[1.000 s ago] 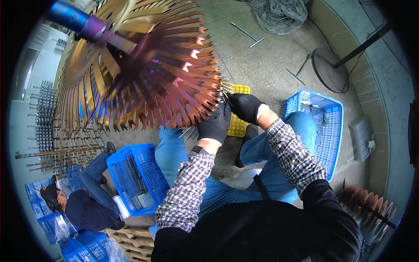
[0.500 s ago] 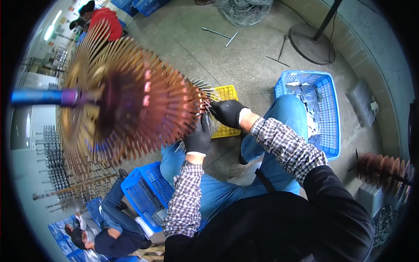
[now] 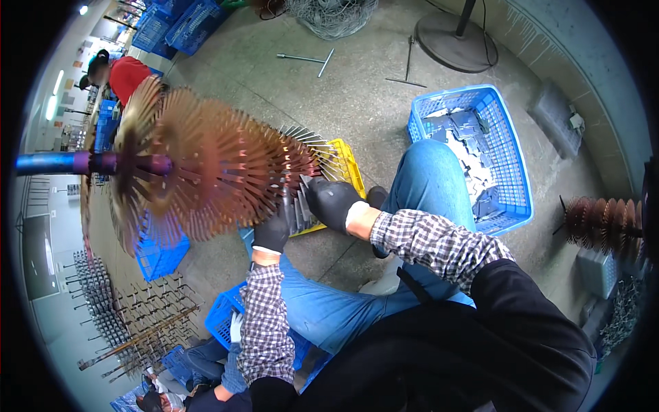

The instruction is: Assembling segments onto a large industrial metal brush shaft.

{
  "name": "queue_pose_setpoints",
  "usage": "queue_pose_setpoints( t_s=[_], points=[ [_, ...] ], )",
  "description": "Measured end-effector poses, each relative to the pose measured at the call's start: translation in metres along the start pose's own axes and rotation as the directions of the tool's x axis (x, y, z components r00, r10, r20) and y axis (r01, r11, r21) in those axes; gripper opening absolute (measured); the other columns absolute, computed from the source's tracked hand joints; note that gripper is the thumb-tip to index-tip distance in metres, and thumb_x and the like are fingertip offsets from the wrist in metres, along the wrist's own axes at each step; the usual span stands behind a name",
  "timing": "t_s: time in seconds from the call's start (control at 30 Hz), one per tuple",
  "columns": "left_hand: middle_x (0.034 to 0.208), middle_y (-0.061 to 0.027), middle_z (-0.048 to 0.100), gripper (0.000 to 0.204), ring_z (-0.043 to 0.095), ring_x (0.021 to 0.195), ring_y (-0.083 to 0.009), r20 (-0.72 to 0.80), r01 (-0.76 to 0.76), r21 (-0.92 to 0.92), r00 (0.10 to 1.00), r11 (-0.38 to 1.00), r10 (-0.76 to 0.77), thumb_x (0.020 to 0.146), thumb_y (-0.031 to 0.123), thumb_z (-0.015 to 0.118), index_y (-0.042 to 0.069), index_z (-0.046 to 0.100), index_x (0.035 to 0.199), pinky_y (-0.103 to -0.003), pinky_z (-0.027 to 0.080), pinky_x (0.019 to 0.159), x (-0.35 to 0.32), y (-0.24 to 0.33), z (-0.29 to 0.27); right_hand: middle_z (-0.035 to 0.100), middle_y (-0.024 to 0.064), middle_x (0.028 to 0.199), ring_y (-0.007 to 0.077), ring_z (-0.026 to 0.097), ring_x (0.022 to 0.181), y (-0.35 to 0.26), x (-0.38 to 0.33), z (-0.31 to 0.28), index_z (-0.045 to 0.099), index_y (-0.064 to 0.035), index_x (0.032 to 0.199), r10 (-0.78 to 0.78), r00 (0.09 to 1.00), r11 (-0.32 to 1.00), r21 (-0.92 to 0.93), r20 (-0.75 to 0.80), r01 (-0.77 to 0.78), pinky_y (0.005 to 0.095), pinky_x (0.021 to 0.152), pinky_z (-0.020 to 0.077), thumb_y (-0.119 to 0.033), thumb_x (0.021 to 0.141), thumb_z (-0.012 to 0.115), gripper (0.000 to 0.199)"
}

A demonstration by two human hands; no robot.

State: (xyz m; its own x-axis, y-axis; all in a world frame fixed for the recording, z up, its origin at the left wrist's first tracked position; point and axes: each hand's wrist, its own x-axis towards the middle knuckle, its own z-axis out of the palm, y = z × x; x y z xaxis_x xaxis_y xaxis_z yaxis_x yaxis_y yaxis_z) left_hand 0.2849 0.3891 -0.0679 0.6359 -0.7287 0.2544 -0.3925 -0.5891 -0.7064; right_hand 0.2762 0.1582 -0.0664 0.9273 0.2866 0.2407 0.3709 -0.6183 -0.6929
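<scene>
A large coppery rack (image 3: 226, 161) of stacked, fan-like rings of prongs fills the left and middle of the view, on a blue-purple shaft (image 3: 55, 163). Thin flat grey pieces (image 3: 296, 213) hang in a row from the prongs at its near right end. My right hand (image 3: 334, 204), in a black glove, is closed at these prongs, with a flat grey piece at its fingertips. Just left of it, my left hand (image 3: 272, 232), also black-gloved, has its fingers closed up against the lower prongs; what they hold is hidden.
Behind my hands stands a yellow basket (image 3: 349, 165). A blue basket (image 3: 511, 165) with flat dark and white pieces is beside my right knee. A T-shaped tool (image 3: 302, 58) lies on the floor near a round stand base (image 3: 456, 44). One person (image 3: 128, 75) is far left, another (image 3: 213, 378) lower left.
My view has turned, so the rack and both hands appear further left. My hands remain at the rack's near end, with the grey pieces now seen more plainly between them.
</scene>
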Motion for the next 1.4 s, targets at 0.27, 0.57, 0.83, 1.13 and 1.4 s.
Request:
queue_pose_setpoints(
  t_s=[0.27,0.57,0.83,1.13,1.4],
  points=[
    [0.124,-0.0241,0.07,0.055,0.074,0.096,-0.0378,-0.037,0.051,-0.261,0.997,0.964,-0.063,0.098,0.015,0.059,0.007,0.055,0.152,-0.047,0.061,0.088,-0.024,-0.004,0.001,0.07,0.0213,0.086,0.0428,0.069,0.07,-0.019,-0.017,0.006,0.059,-0.0001,0.106,0.102,0.988,0.995,-0.015,0.119,-0.101,0.0479,0.062,0.0547,-0.018,0.096,0.06,0.021],
    [0.135,-0.0272,0.068,0.048,0.073,0.106,-0.0424,0.012,-0.095,-0.001,0.995,0.995,0.095,0.098,0.015,0.059,0.006,0.06,0.146,-0.05,0.06,0.091,-0.031,0.005,-0.018,0.073,0.0245,0.092,0.0424,0.073,0.078,-0.011,-0.033,0.002,0.063,0.0028,0.102,0.13,0.981,0.976,0.154,0.145,-0.152,0.0484,0.068,0.0572,-0.02,0.099,0.059,0.024],
    [0.146,-0.015,0.063,0.043,0.064,0.123,-0.0294,0.228,0.275,-0.685,0.96,0.675,-0.16,0.111,0.017,0.049,0.002,0.056,0.151,-0.037,0.05,0.104,-0.007,0.015,-0.025,0.077,0.0127,0.102,0.0213,0.07,0.075,0.001,-0.029,-0.182,0.054,-0.0071,0.155,0.257,0.948,0.859,0.403,0.19,-0.314,0.0342,0.069,0.0551,-0.044,0.109,0.058,0.059],
    [0.135,-0.0282,0.063,0.052,0.066,0.096,-0.0459,0.356,0.04,-0.273,0.932,0.961,0.063,0.111,0.02,0.046,0.001,0.042,0.16,-0.051,0.056,0.084,-0.112,-0.013,0.074,0.073,0.0199,0.125,0.0305,0.074,0.103,0.255,-0.173,-0.264,0.054,-0.0071,0.153,0.742,0.611,0.644,0.039,-0.276,-0.764,0.0395,0.089,0.058,-0.054,0.096,0.067,0.075],
    [0.139,-0.0245,0.066,0.044,0.068,0.115,-0.0386,0.521,0.454,-0.696,0.853,0.556,-0.044,0.114,0.019,0.048,-0.003,0.053,0.152,-0.044,0.054,0.096,-0.052,-0.007,0.002,0.07,0.0262,0.129,0.0423,0.072,0.107,0.319,-0.252,-0.11,0.044,-0.0046,0.156,0.8,0.592,0.518,-0.381,-0.101,-0.766,0.0487,0.09,0.0575,-0.054,0.089,0.073,0.089]
  ],
)
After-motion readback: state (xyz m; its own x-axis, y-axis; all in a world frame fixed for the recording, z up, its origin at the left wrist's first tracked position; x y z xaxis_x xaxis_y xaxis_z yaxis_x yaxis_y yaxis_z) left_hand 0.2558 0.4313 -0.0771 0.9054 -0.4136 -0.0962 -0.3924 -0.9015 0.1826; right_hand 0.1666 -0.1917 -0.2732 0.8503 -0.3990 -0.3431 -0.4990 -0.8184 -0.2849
